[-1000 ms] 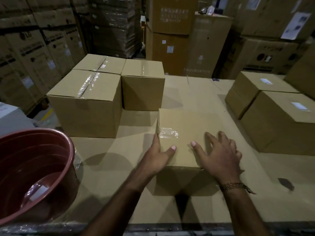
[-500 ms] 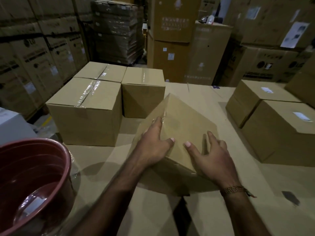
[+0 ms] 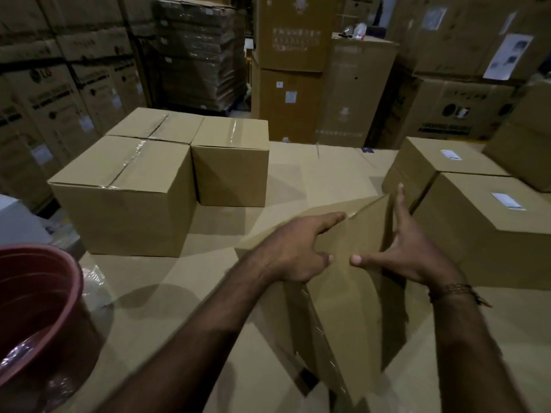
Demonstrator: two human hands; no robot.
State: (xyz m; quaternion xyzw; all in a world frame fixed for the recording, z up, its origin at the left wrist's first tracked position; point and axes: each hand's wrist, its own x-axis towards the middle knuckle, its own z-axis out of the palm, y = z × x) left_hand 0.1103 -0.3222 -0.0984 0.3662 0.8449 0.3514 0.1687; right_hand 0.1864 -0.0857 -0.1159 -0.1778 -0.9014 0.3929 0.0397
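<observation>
A plain brown cardboard box is tilted up on the cardboard-covered work surface, one corner pointing towards me and its low end near the bottom of the view. My left hand lies on its upper left edge with the index finger stretched along that edge and the thumb on the near face. My right hand presses flat against its right side, fingers straight and pointing away, thumb on the near face. The box is held between the two hands.
Three taped boxes stand together at the left. Two labelled boxes stand at the right, close to my right hand. A red-brown plastic tub sits at the lower left. Tall stacked cartons wall in the back.
The box lay flat a second ago, then tipped up. It has now turned further and swung right and towards me, with both hands shifting along its edges.
</observation>
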